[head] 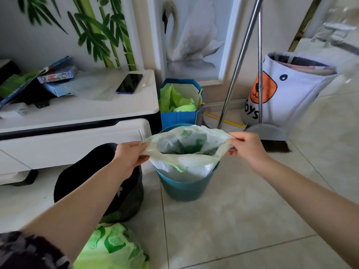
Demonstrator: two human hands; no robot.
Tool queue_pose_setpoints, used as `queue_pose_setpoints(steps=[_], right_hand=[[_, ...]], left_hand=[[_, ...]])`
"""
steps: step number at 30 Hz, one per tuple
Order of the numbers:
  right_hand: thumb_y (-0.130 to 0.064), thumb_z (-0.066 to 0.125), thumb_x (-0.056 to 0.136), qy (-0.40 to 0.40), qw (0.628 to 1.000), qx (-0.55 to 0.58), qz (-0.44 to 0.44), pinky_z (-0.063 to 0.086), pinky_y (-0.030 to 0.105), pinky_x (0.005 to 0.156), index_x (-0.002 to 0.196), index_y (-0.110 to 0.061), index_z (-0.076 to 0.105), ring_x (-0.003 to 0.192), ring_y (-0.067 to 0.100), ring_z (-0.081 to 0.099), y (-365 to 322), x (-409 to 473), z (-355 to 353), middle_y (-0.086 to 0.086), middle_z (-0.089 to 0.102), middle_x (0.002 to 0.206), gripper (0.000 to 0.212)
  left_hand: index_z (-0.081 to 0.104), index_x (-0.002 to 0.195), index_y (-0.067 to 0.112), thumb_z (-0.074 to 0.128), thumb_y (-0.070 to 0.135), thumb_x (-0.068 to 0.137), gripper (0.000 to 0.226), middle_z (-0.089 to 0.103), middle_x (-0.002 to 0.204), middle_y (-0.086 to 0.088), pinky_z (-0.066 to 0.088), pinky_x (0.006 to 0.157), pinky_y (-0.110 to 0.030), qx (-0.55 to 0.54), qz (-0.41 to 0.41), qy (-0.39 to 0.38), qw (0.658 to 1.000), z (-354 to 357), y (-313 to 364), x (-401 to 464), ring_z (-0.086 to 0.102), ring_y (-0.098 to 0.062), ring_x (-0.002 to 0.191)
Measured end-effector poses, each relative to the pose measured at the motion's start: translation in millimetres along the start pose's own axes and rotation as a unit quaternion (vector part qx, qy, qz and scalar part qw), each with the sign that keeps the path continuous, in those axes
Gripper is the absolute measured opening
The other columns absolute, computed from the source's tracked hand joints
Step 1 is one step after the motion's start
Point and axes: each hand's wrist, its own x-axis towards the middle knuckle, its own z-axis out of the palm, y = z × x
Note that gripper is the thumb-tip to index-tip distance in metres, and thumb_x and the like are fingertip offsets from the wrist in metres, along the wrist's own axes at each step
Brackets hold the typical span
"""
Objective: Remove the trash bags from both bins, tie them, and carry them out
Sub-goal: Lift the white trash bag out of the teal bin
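Teal plastic bin (184, 188) sits on the tiled floor (242, 220), frame centre. A thin white bag with green leaf print (186, 164) lines it, top edge lifted clear of the bin rim and stretched wide open; the lower part is still inside the bin.

Left hand (131, 155) at 9 o'clock of the bag mouth, fingers curled, pinching the bag edge between thumb and fingers. Right hand (246, 147) at 3 o'clock of the mouth, same thing: thumb and curled fingers pinch the opposite edge. Film is taut between the two hands. Inside the bag: crumpled pale stuff with green bits, can't tell what exactly.

Second bin, black (128, 193), stands just beside the teal one at its 9 o'clock, mostly hidden by the left forearm. Can't tell whether it has a liner.

Green lime-print bag (114, 247) lies on the floor at 7 o'clock of the frame, bunched up, near the black bin. Whether it's tied can't be seen.

Behind the teal bin at 12 o'clock: blue paper gift bag (179, 118) with green tissue in it. At 1–2 o'clock: grey dustpan (268, 133) and two metal poles leaning on the wall, then a white "Toys" fabric basket (291, 90).

White low cabinet (81, 111) at 10 o'clock carries a dark phone (129, 83), lying flat, and some books and boxes.
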Motion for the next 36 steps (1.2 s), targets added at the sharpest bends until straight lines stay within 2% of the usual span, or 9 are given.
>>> queue_pose_setpoints(steps=[4, 6, 8, 13, 18, 23, 27, 33, 36], right_hand=[[0.013, 0.047, 0.088, 0.043, 0.998, 0.046, -0.024, 0.060, 0.021, 0.065, 0.075, -0.012, 0.069, 0.076, 0.017, 0.068, -33.8, 6.0, -6.6, 0.006, 0.067, 0.085, 0.036], [0.014, 0.048, 0.087, 0.081, 0.995, 0.053, -0.036, 0.058, 0.016, 0.065, 0.073, -0.013, 0.068, 0.076, 0.014, 0.067, -52.8, 6.9, -12.8, 0.005, 0.066, 0.084, 0.036], [0.015, 0.049, 0.085, 0.106, 0.991, 0.057, -0.058, 0.059, 0.020, 0.071, 0.082, -0.007, 0.070, 0.080, 0.018, 0.068, -72.4, 5.1, -20.0, 0.008, 0.067, 0.087, 0.030], [0.008, 0.067, 0.074, 0.143, 0.982, 0.050, -0.112, 0.055, 0.038, 0.091, 0.095, -0.002, 0.074, 0.093, 0.027, 0.070, -116.7, -14.6, -36.6, 0.006, 0.070, 0.085, 0.025], [0.001, 0.070, 0.076, 0.150, 0.977, 0.030, -0.146, 0.049, 0.026, 0.082, 0.104, -0.002, 0.072, 0.087, 0.017, 0.063, -152.7, -45.6, -50.0, 0.005, 0.068, 0.087, 0.029], [-0.003, 0.071, 0.075, 0.168, 0.972, 0.045, -0.156, 0.053, 0.035, 0.091, 0.105, -0.006, 0.073, 0.096, 0.022, 0.066, -183.6, -73.2, -71.6, 0.005, 0.070, 0.092, 0.031], [-0.004, 0.071, 0.073, 0.171, 0.970, 0.057, -0.162, 0.054, 0.039, 0.093, 0.100, -0.011, 0.074, 0.095, 0.022, 0.068, -202.0, -97.8, -90.2, -0.006, 0.067, 0.080, 0.028], [0.005, 0.061, 0.083, 0.155, 0.965, 0.114, -0.180, 0.057, 0.027, 0.086, 0.103, -0.004, 0.069, 0.086, 0.016, 0.070, -212.3, -128.1, -107.0, 0.001, 0.067, 0.088, 0.023], [0.007, 0.055, 0.084, 0.156, 0.961, 0.146, -0.175, 0.059, 0.028, 0.081, 0.092, -0.007, 0.067, 0.076, 0.014, 0.070, -205.4, -140.1, -108.5, 0.008, 0.068, 0.093, 0.020]], left_hand=[[0.068, 0.099, 0.001, 0.063, 0.006, 0.090, 0.011, 0.067, 0.089, -0.010, 0.060, 0.072, -0.028, -0.063, 0.065, 0.006, 0.996, 8.4, 24.1, -10.7, 0.067, -0.019, 0.074], [0.067, 0.088, 0.004, 0.060, 0.005, 0.091, 0.008, 0.066, 0.087, -0.010, 0.060, 0.072, -0.026, -0.097, 0.097, 0.014, 0.990, 10.5, 41.5, -19.4, 0.065, -0.018, 0.073], [0.066, 0.081, 0.008, 0.060, 0.005, 0.091, 0.012, 0.066, 0.087, -0.009, 0.060, 0.072, -0.027, -0.123, 0.126, 0.024, 0.984, 8.6, 61.1, -29.1, 0.066, -0.018, 0.074], [0.065, 0.088, 0.004, 0.059, 0.006, 0.092, 0.008, 0.064, 0.091, -0.012, 0.060, 0.073, -0.027, -0.147, 0.161, 0.016, 0.976, -5.1, 101.6, -57.8, 0.066, -0.021, 0.079], [0.063, 0.095, 0.002, 0.058, 0.006, 0.093, 0.007, 0.063, 0.093, -0.011, 0.060, 0.067, -0.024, -0.140, 0.178, 0.015, 0.974, -17.6, 131.1, -99.8, 0.065, -0.021, 0.081], [0.064, 0.104, 0.000, 0.059, 0.006, 0.092, 0.014, 0.063, 0.098, -0.010, 0.060, 0.072, -0.027, -0.142, 0.202, 0.017, 0.969, -33.8, 155.3, -141.7, 0.065, -0.021, 0.084], [0.065, 0.094, 0.003, 0.061, 0.007, 0.091, 0.007, 0.063, 0.100, -0.011, 0.060, 0.069, -0.027, -0.151, 0.218, 0.009, 0.964, -46.4, 166.3, -172.5, 0.065, -0.022, 0.089], [0.066, 0.087, 0.007, 0.060, 0.007, 0.091, 0.007, 0.062, 0.105, -0.013, 0.059, 0.071, -0.028, -0.160, 0.228, 0.001, 0.960, -62.6, 167.2, -207.2, 0.064, -0.025, 0.094], [0.066, 0.089, 0.005, 0.060, 0.007, 0.092, 0.006, 0.063, 0.102, -0.012, 0.058, 0.069, -0.026, -0.166, 0.222, -0.016, 0.961, -70.9, 157.1, -218.2, 0.064, -0.023, 0.091]])
